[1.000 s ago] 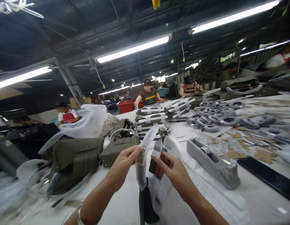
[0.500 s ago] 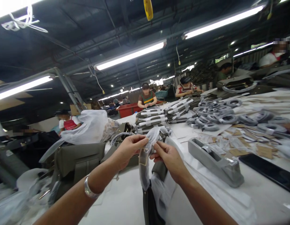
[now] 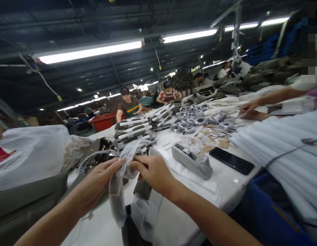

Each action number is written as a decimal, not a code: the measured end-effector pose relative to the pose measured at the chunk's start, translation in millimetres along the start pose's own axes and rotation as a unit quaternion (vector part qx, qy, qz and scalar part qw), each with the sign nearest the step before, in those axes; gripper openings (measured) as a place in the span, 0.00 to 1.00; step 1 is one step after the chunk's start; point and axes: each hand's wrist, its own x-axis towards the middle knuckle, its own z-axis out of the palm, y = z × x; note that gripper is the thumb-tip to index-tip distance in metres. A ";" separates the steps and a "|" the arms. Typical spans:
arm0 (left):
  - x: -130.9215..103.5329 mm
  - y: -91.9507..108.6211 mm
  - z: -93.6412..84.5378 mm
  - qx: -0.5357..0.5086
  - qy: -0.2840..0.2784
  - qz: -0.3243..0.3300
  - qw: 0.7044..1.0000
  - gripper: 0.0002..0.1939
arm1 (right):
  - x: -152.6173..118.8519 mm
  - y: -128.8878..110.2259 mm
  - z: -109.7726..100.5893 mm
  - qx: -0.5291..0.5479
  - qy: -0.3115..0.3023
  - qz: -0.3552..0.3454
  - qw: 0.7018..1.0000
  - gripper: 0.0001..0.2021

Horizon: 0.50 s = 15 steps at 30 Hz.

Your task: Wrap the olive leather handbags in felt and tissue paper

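Both hands are raised in front of me at a dark bag strap point(image 3: 116, 201) wrapped in thin whitish translucent film point(image 3: 134, 149). My left hand point(image 3: 103, 177) pinches the film on the left, just above a pale gold rectangular buckle that shows through it. Close by on the right, my right hand point(image 3: 153, 174) also grips the film between thumb and fingers. Below, the strap curves down to a dark olive bag part point(image 3: 132, 227), with more loose film beside it. The exact fold between my fingertips is partly hidden.
A grey tape dispenser point(image 3: 191, 160) and a black phone point(image 3: 231, 160) lie to the right. Behind are stacked wrapped straps point(image 3: 134, 128) and grey coiled rings point(image 3: 199, 119). A co-worker's hands point(image 3: 253, 109) work at far right, above white foam sheets point(image 3: 281, 136) and a blue bin point(image 3: 266, 205).
The view has swung to the right, bringing the co-worker's arms, foam sheets and blue bin into sight. Both hands still grip the film-wrapped strap.
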 end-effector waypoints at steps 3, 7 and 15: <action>-1.3 -6.0 3.1 -0.054 0.004 -0.032 0.998 0.22 | -6.8 9.2 -24.4 -0.119 0.002 -0.045 0.992 0.09; -1.6 -5.0 -0.7 -0.089 0.018 -0.051 0.995 0.24 | -14.5 49.2 -88.4 -0.226 0.020 0.022 0.974 0.11; 8.7 -0.5 -9.5 -0.091 0.160 -0.027 0.983 0.26 | -53.6 147.2 -243.2 -0.477 -0.023 0.182 0.860 0.09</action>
